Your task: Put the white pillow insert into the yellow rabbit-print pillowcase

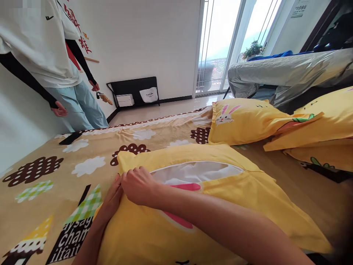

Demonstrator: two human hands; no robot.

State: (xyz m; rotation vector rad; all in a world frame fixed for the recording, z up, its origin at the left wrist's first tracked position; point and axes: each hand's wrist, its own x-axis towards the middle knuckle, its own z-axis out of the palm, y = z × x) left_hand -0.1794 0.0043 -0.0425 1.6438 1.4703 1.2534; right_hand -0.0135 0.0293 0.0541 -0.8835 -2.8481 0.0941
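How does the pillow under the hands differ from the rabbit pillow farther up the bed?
The near pillow is gripped at its corner by both the left hand and right hand; the rabbit pillow lies untouched. The near one gapes open, showing white filling; the rabbit pillow shows none. Both are yellow.

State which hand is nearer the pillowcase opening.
Right. The right hand rests at the left end of the opening; the left hand sits beyond it, at the pillow edge.
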